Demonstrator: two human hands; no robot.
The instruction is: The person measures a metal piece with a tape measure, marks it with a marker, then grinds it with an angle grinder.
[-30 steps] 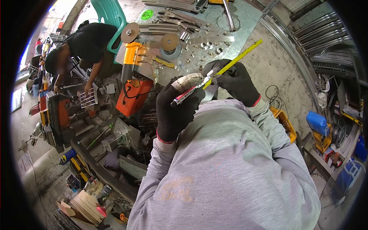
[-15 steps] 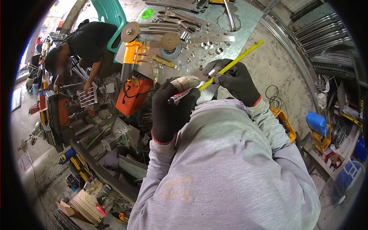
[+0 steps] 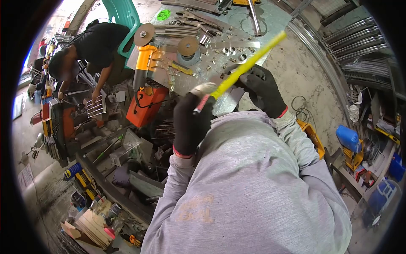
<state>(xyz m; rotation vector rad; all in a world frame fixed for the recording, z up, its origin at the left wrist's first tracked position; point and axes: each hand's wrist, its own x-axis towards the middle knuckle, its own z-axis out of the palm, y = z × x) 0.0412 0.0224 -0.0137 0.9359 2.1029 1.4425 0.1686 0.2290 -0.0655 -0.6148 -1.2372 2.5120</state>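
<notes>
A yellow measuring tape strip (image 3: 249,63) runs slantwise between my gloved hands, blurred by motion. My left hand (image 3: 191,116), in a black glove with a pale thumb and finger area, is closed round a red and white marker (image 3: 202,104) and the strip's lower end. The fingers of my right hand (image 3: 263,89), also black-gloved, are curled beside the middle of the strip; what they pinch is partly hidden. Beyond my hands, the metal worktable (image 3: 237,34) holds small metal rings (image 3: 231,50) and a yellow-handled cutter (image 3: 182,67).
An angle grinder (image 3: 144,59) with a disc lies at the table's left, above an orange-red box (image 3: 146,110). A co-worker (image 3: 99,44) bends near a green chair (image 3: 129,29) on the left. Metal tubes (image 3: 355,36) are stacked at upper right; a yellow crate (image 3: 312,135) stands right.
My left hand has shifted slightly down and right, its marker now more hidden. The strip has swung across nearer the camera, and the metal piece at my right fingertips no longer shows clearly.
</notes>
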